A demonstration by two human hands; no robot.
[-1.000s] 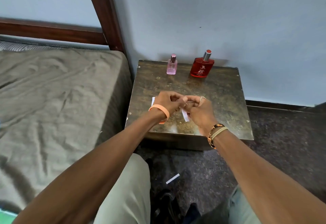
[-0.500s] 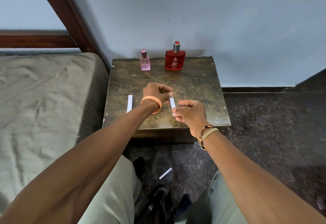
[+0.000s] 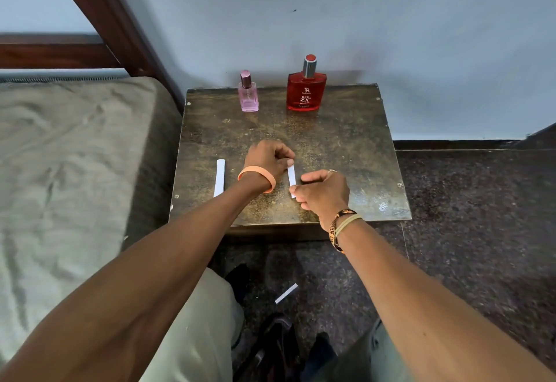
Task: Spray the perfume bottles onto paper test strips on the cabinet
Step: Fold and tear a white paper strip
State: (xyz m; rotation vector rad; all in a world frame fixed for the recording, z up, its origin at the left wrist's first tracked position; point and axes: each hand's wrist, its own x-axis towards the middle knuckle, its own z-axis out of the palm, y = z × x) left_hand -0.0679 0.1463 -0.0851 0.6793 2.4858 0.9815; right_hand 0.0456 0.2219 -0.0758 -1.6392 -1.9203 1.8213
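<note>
a held test strip (image 3: 291,175) lies lengthwise near the middle of the cabinet (image 3: 346,147) top, a little toward its front edge, caught at both ends. the left hand (image 3: 267,159) has its fingers curled in and pinches the far end. its fingertips fold under the knuckles, so which of them meet the paper is hard to make out. the right hand (image 3: 323,192) pinches the near end between thumb and a bent finger, the other fingers curled behind, and its palm side is hidden. whether the strip rests flat on the top or sits just off it cannot be told.

a second test strip (image 3: 219,181) lies free near the left edge of the top, touched by neither hand.

the pink perfume bottle (image 3: 248,93) and the larger red perfume bottle (image 3: 306,88) stand upright along the back edge, apart from each other and close to the wall (image 3: 391,35). the red label reads "red zx", and the smaller print is too fine to read.

a loose strip (image 3: 286,293) lies on the dark floor in front of the cabinet, between the person's knees. below it a dark object is cut off by the frame and cannot be made out. the mattress (image 3: 75,147) left of the cabinet runs out of view. an orange wristband (image 3: 257,175) circles the left wrist, and bracelets (image 3: 343,225) circle the right.
</note>
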